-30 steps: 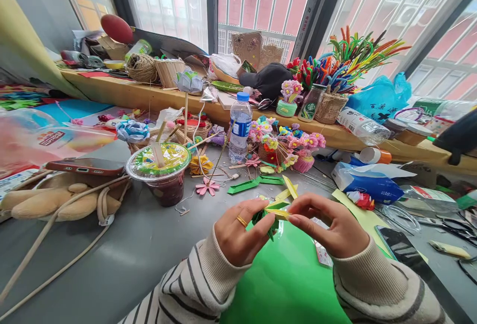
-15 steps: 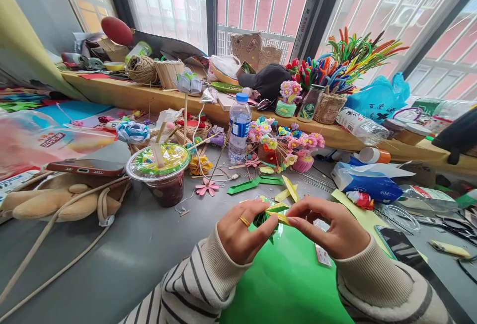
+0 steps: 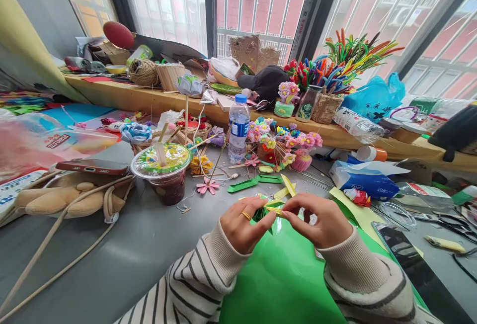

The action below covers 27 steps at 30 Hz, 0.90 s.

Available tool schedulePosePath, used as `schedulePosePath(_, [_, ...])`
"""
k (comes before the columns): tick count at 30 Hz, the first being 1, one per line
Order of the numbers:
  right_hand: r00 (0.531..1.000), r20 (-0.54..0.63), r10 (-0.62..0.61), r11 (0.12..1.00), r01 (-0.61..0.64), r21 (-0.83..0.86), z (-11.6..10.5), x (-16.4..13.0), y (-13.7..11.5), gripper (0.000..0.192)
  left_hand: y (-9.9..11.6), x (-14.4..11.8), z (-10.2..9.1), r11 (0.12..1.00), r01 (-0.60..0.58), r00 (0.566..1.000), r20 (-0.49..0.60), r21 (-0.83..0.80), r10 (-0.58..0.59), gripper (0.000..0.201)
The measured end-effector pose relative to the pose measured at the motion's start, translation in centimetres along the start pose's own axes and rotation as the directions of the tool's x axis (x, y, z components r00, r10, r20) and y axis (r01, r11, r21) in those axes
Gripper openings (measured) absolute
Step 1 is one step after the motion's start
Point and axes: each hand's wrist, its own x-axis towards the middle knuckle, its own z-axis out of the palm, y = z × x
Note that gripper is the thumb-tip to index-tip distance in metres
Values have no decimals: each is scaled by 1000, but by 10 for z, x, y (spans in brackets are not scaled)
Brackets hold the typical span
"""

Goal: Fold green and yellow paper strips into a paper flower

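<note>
My left hand [image 3: 246, 222] is closed on a small green and yellow folded-paper piece [image 3: 274, 205], whose pleated green part shows between thumb and fingers. On its right side, my right hand [image 3: 320, 218] pinches the tip of a yellow folded strip of that piece between thumb and forefinger. Beneath both hands lies a glossy green sheet [image 3: 283, 274]. Just beyond my fingers are yellow folded paper strips [image 3: 288, 186] and green folded strips [image 3: 243, 185]. The underside of the folded piece is hidden by my left hand.
A lidded drink cup [image 3: 164, 177] with a straw stands left of my hands. Behind are a water bottle [image 3: 239, 127] and crocheted flowers [image 3: 272, 140]. To the right lie a blue tissue pack [image 3: 363, 180], a dark-screened tablet [image 3: 413, 259] and scissors [image 3: 458, 225].
My right hand has shifted slightly left, closer to the left hand, with its fingertips still on the yellow strip. The whole view has moved a little.
</note>
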Motion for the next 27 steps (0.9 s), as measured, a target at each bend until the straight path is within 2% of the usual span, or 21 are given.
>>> schedulePosePath(5, [995,-38,-94,992,91,-89,0,0,-1,12,0,-2,3,1000,16,1000,-1,7,-16,24])
schedulePosePath(10, [990,-63,-125,981,114,-157,2,-1,1,12,-1,-8,9,999,41,999,-12,-29,-42,27])
schedulePosePath(15, [985,-10,-172,948,163,-273,7,-1,11,12,-2,-12,12,998,61,998,-2,-35,-61,26])
schedulePosePath(18, [978,-18,-207,931,192,-310,11,-1,14,12,-2,-11,10,996,74,997,34,-41,-73,26])
schedulePosePath(21, [977,-64,-201,934,172,-315,16,-2,12,14,-1,-5,5,990,131,990,48,-51,-129,36])
schedulePosePath(24, [974,-161,-161,949,108,-295,21,-2,7,15,2,3,3,988,155,988,-22,-21,-155,23])
schedulePosePath(27, [962,-217,-164,955,100,-279,27,-2,6,14,6,6,4,989,148,987,-74,20,-146,17])
